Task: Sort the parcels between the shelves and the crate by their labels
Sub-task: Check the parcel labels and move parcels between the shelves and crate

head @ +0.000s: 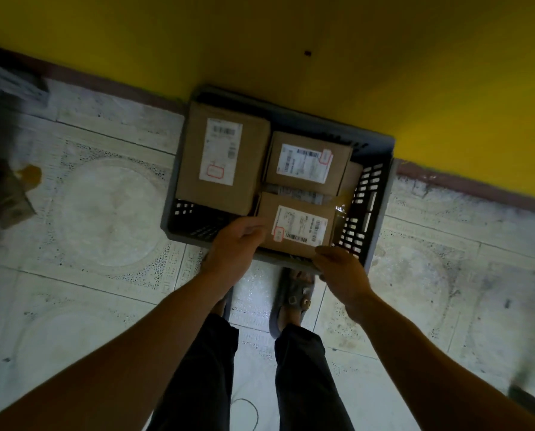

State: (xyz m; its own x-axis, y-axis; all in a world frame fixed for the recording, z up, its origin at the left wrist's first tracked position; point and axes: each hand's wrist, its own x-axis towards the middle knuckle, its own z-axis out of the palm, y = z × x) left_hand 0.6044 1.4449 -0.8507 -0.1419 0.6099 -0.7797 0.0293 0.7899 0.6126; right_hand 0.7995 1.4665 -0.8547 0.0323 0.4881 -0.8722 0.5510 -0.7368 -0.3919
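A grey slotted crate stands on the floor against a yellow wall. It holds several brown cardboard parcels with white labels. The nearest parcel lies at the crate's front. My left hand grips its left edge, fingers curled under the side. My right hand holds its near right corner from below. A large parcel fills the crate's left half. A smaller one sits at the back right, partly resting on others hidden beneath.
Patterned white floor tiles spread all around the crate. My legs and a sandalled foot stand just in front of it. A blurred boxy object sits at the far left; a dark edge shows at the lower right.
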